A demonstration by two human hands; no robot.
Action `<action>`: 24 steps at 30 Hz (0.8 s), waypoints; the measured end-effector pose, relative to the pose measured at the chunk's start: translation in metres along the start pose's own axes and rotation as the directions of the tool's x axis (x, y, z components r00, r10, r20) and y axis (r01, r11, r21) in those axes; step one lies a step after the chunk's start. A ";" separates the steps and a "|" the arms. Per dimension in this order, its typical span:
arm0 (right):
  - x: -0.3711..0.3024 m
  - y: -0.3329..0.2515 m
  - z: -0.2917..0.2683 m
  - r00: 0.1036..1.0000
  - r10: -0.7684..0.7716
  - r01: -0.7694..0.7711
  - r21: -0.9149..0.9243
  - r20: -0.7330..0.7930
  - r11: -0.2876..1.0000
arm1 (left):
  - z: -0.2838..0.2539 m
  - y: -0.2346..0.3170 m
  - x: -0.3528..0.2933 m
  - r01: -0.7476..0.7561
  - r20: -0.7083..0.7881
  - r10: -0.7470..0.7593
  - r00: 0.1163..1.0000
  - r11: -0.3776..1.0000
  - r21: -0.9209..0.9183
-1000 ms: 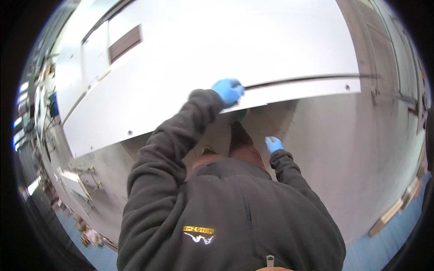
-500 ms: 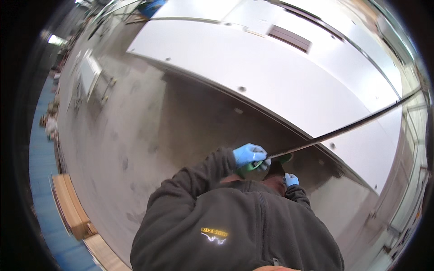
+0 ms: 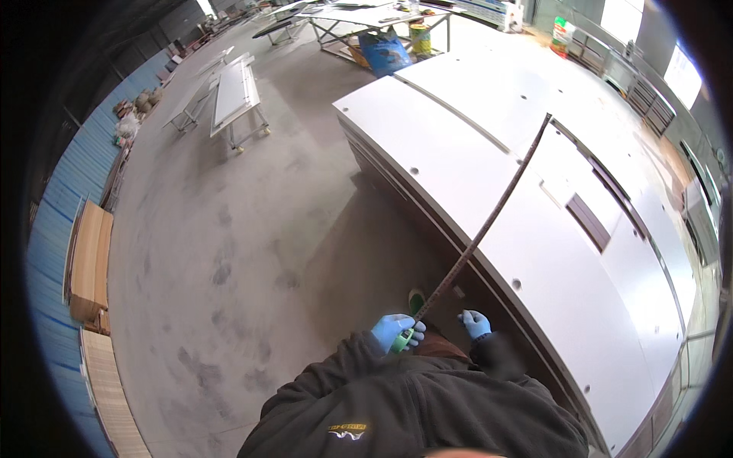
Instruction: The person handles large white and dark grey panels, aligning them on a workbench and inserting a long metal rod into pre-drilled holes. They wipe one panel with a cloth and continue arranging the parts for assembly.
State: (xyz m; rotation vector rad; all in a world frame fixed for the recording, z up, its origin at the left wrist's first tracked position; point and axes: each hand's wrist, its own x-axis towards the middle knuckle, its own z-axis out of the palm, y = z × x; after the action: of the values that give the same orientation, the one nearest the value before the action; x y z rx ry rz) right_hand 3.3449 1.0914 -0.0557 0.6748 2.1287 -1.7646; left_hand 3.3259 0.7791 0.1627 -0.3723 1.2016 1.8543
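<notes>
My left hand point(image 3: 394, 331), in a blue glove, is shut on a green tape measure point(image 3: 405, 339) held close to my chest. Its dark blade point(image 3: 489, 217) runs up and to the right across a large white panel point(image 3: 458, 164), ending near the panel's far seam. My right hand point(image 3: 476, 323), also in a blue glove, rests at the panel's lower near edge beside the blade, fingers curled; I cannot tell whether it grips anything. My dark jacket sleeves fill the bottom of the view.
Bare concrete floor point(image 3: 229, 252) spreads to the left. A white panel lies on a wheeled stand point(image 3: 233, 91) at the back. Stacked wooden boards point(image 3: 90, 259) line the left wall. A blue bag point(image 3: 383, 50) and a bucket point(image 3: 418, 34) stand beyond the panel.
The view has swung round, so the white panel now lies to my right. My left hand has come down with the tape measure, and the blade now stretches further across the panel.
</notes>
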 end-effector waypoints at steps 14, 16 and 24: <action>0.212 -0.412 0.243 0.675 -0.423 0.405 0.176 0.604 0.897 | -0.205 0.231 0.032 -0.210 -0.349 0.162 0.923 0.972 -0.105; 0.243 -0.436 0.292 0.692 -0.459 0.423 0.203 0.556 0.883 | -0.246 0.248 0.037 -0.214 -0.379 0.136 0.915 0.962 -0.171; 0.367 -0.547 0.482 0.808 -0.307 0.286 0.121 0.503 0.950 | -0.446 0.389 0.076 -0.202 -0.355 0.149 0.923 0.972 -0.117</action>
State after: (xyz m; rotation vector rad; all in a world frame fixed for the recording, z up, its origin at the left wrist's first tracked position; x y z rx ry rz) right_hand 2.7118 0.6070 0.1188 -0.1477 1.8860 -1.8725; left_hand 2.8855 0.3778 0.1246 -0.7195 1.3661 2.1038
